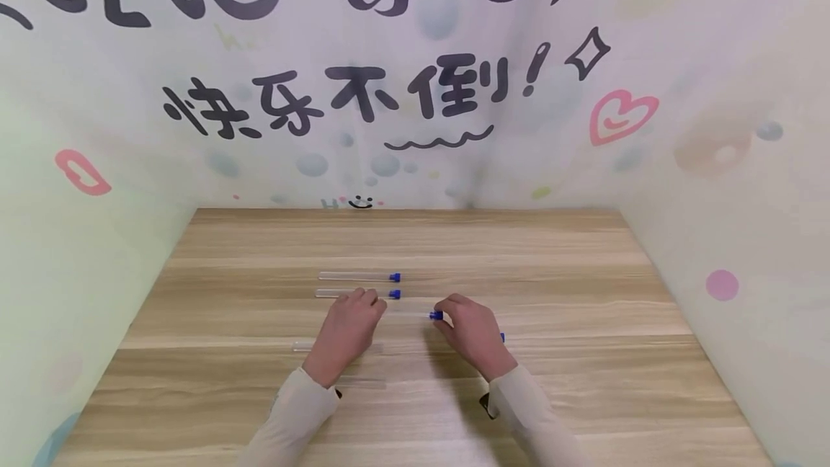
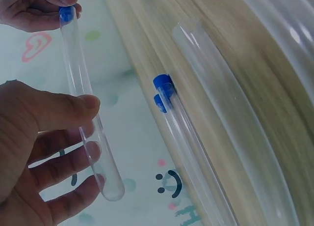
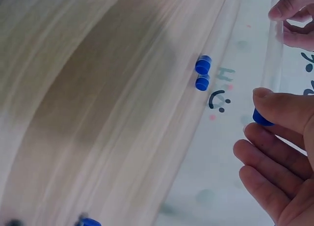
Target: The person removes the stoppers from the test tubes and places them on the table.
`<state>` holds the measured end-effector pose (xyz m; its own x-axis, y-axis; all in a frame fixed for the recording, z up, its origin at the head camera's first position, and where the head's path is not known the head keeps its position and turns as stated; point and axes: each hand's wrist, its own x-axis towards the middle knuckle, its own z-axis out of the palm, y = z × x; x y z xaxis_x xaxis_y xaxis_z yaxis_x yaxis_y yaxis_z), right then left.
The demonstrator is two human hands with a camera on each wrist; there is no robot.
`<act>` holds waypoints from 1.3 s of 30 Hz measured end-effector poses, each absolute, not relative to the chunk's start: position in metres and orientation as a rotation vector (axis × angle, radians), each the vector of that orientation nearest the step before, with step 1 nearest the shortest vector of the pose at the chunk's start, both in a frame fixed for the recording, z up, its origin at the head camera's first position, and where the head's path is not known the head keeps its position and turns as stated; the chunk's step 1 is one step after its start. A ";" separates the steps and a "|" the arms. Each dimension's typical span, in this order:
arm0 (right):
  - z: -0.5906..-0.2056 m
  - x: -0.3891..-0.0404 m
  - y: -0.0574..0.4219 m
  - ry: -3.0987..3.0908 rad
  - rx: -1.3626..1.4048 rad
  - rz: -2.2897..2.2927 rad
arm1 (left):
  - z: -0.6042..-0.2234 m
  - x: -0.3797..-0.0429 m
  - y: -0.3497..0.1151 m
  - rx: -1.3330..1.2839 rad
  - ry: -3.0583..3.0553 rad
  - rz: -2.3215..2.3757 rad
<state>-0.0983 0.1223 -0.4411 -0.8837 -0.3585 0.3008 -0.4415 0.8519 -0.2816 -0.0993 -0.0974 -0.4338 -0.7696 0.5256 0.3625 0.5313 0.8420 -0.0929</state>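
A clear test tube (image 2: 77,76) is held between the thumb and fingers of my left hand (image 1: 346,326), slightly tilted in the left wrist view. At its mouth, my right hand (image 1: 473,330) pinches a blue cap (image 3: 262,118) with thumb and index finger. The cap sits on the tube's end; how tightly, I cannot tell. Behind the hands, two test tubes with blue caps, one farther back (image 1: 353,277) and one nearer (image 1: 327,293), lie side by side on the table. An uncapped tube (image 1: 302,347) lies partly hidden behind my left hand.
Another clear tube (image 1: 366,383) rests on the wooden table (image 1: 558,258) near my left sleeve. A blue cap (image 1: 502,338) shows just past my right wrist, mostly hidden. A printed backdrop (image 1: 415,179) stands along the table's back, with white side walls.
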 end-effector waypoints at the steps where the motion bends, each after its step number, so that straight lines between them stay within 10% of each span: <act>1: -0.440 -0.097 0.123 -2.791 0.610 0.513 | -0.433 -0.098 -0.097 -0.794 -2.648 -0.016; 39: -0.433 -0.091 0.141 -2.372 0.860 0.420 | -0.427 -0.087 -0.096 -0.879 -2.430 -0.186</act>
